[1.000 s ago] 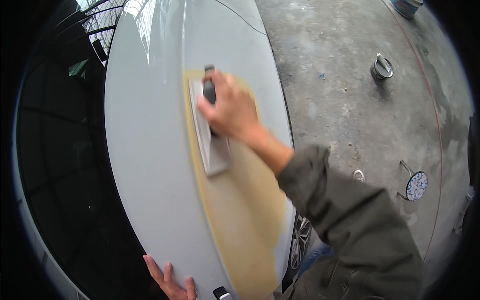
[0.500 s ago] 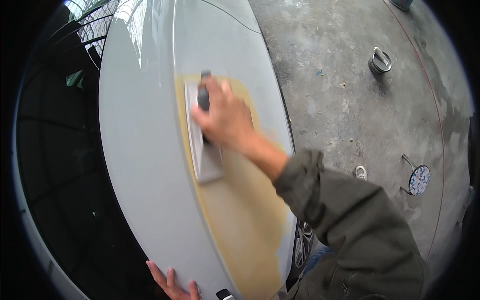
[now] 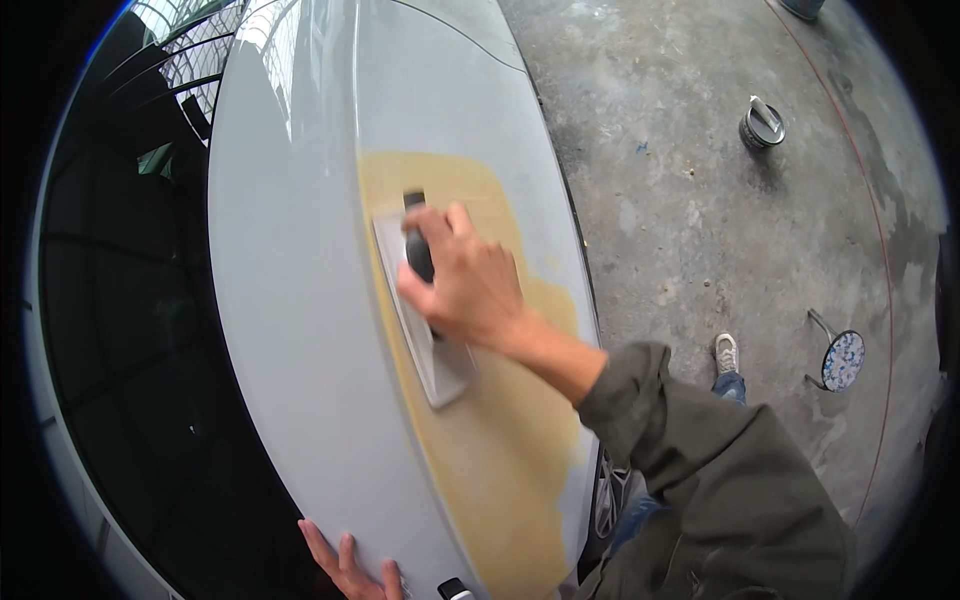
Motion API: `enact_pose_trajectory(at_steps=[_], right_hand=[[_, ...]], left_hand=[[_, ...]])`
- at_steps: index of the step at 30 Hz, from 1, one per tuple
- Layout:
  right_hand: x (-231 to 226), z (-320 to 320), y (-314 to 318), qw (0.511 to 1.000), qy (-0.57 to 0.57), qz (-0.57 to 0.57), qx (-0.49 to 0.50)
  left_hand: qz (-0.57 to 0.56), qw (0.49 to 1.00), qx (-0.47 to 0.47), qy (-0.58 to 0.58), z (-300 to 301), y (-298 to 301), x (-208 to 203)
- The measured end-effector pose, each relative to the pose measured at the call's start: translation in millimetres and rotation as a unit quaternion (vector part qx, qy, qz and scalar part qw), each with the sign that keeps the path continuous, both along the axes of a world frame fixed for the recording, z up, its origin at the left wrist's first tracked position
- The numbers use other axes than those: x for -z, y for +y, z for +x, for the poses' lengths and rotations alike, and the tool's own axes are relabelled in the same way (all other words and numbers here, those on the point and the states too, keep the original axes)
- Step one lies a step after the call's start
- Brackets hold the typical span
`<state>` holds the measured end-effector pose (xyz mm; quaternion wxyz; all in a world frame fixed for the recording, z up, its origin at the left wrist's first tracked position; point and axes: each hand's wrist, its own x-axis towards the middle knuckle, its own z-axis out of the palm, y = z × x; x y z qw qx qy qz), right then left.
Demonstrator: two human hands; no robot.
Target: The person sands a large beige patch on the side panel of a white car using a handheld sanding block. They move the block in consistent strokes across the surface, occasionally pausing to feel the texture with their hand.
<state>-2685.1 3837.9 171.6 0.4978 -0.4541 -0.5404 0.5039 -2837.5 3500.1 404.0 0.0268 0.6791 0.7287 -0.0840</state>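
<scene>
Yellow and matt, with a soft, blotchy right border, the patch (image 3: pixel 510 430) spreads over a pale grey panel (image 3: pixel 290 330) in the head view. Along its left side lies the block (image 3: pixel 424 345), directly beneath the right hand (image 3: pixel 470 285); its long axis points away from the person, the near end canted slightly right. Most of the patch extends nearer the person than the block and to its right. Fingers and thumb curl around the black handle (image 3: pixel 420 255), a firm-looking hold, while the forearm slants across from the lower right. Farther off, at the lower edge, the left hand (image 3: pixel 355 575) rests on the panel, fingers spread, with nothing visibly in them; its palm is partly cut off.

Smooth and light grey, the block is long, narrow and straight-sided; the handle is rounded. Glossy streaks mark the panel's far end. Rough, stained concrete floor (image 3: pixel 650 220) bears a round can (image 3: pixel 762 130) and a stool (image 3: pixel 843 360) with a speckled disc seat.
</scene>
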Motion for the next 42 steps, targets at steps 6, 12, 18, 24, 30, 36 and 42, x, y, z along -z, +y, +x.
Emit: enact_pose_trajectory(at_steps=[6, 12, 18, 24, 30, 36, 42], right_hand=[[5, -2, 35, 0.999, -0.006, -0.033, 0.014], [46, 1, -119, 1.000, 0.020, 0.004, -0.009], [70, 4, 51, 0.994, 0.017, -0.087, 0.061], [68, 6, -147, 0.998, 0.053, -0.022, -0.016], [116, -6, 21, 0.994, 0.041, -0.077, 0.061], [88, 10, -170, 0.985, 0.107, -0.128, -0.046], [156, -2, -16, 0.990, 0.038, -0.131, 0.046]], left_hand=[[-0.022, 0.999, 0.019, 0.035, 3, 7, -4], [-0.002, 1.000, -0.012, 0.012, -1, -9, 0], [-0.009, 1.000, 0.012, 0.026, -1, 3, -1], [-0.025, 0.998, 0.004, 0.057, -5, -7, 1], [0.002, 0.999, 0.016, 0.035, -5, -4, 1], [-0.006, 0.998, 0.025, 0.056, -7, -9, 6], [-0.005, 0.999, 0.018, 0.044, -5, 1, 3]])
